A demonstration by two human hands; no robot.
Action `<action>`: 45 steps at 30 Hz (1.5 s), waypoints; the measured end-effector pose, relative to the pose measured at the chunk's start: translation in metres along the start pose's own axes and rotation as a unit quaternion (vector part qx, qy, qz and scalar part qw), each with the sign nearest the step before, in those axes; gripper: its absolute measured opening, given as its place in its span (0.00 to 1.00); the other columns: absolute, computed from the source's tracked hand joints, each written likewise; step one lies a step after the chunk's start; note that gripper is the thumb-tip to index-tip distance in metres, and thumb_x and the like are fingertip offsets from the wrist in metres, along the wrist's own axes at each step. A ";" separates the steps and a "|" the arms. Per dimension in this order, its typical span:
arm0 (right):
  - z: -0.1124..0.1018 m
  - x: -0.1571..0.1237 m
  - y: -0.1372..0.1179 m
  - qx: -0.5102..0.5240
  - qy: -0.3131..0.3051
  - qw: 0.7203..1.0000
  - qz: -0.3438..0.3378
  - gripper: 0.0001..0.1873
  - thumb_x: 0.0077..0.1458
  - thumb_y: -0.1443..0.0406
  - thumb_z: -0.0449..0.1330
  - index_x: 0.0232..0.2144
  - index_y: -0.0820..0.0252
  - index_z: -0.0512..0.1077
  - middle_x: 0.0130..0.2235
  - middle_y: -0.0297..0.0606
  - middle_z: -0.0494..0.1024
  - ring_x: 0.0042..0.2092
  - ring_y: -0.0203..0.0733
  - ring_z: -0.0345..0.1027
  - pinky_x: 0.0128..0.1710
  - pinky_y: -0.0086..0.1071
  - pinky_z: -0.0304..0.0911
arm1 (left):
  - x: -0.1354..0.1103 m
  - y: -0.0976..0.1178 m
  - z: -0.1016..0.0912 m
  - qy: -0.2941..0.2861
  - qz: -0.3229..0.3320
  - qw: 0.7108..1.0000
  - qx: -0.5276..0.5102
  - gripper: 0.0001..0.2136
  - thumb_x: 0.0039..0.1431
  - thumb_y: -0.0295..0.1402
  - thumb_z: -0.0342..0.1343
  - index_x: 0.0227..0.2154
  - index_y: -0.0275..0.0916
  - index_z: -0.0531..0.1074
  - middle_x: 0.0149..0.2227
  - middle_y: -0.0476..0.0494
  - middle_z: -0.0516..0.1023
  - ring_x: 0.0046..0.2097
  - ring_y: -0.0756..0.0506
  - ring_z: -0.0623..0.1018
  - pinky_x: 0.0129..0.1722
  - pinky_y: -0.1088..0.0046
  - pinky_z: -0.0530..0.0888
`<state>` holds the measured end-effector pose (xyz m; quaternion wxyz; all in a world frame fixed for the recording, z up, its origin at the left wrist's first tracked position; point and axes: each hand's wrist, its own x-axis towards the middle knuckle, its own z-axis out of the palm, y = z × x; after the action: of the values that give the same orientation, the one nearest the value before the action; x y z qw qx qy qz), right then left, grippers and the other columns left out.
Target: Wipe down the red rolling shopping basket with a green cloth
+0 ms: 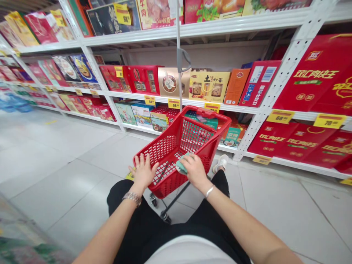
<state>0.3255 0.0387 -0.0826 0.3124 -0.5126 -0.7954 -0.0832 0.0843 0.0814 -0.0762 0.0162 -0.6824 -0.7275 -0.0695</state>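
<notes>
Red plastic shopping cart (162, 189) stands on wheels in front of me, on tiled floor (66, 172), near the shelves. L hand (143, 171) rests on the cart's near rim, fingers spread, no pinch. Green cloth item (181, 164) sits at the rim, exact type unclear; R hand (195, 171) presses on it, fingers together, can't tell if gripping. To the R, white metal shelving (249, 135) w/ boxed gift packs (209, 86), yellow price tags (329, 121), big red boxes (308, 80).
</notes>
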 end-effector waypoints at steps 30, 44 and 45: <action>-0.117 0.021 0.091 -0.182 -0.015 0.980 0.076 0.19 0.57 0.74 0.52 0.47 0.59 0.77 0.47 0.43 0.78 0.49 0.50 0.61 0.51 0.39 0.54 | 0.018 -0.075 0.000 -0.077 0.100 0.992 -0.013 0.32 0.63 0.44 0.44 0.69 0.39 0.55 0.71 0.39 0.53 0.72 0.34 0.49 0.66 0.41 0.53; -0.079 0.018 0.019 -0.089 -0.093 0.990 -0.058 0.19 0.59 0.73 0.54 0.50 0.54 0.74 0.50 0.40 0.77 0.48 0.47 0.62 0.49 0.39 0.55 | 0.029 -0.098 0.003 -0.089 0.114 0.989 -0.007 0.30 0.64 0.43 0.42 0.68 0.40 0.57 0.70 0.42 0.56 0.72 0.38 0.50 0.67 0.47 0.54; -0.091 0.020 0.033 -0.111 -0.086 0.989 -0.041 0.19 0.59 0.73 0.54 0.50 0.53 0.74 0.50 0.40 0.78 0.49 0.47 0.62 0.50 0.40 0.54 | 0.029 -0.098 0.003 -0.091 0.114 0.989 -0.008 0.30 0.64 0.43 0.41 0.68 0.39 0.57 0.70 0.42 0.56 0.72 0.38 0.49 0.68 0.47 0.53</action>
<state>0.3859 0.0273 -0.0050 0.1806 -0.5162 -0.8255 -0.1397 -0.0151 0.1048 -0.0832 -0.0478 -0.7642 -0.6432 -0.0110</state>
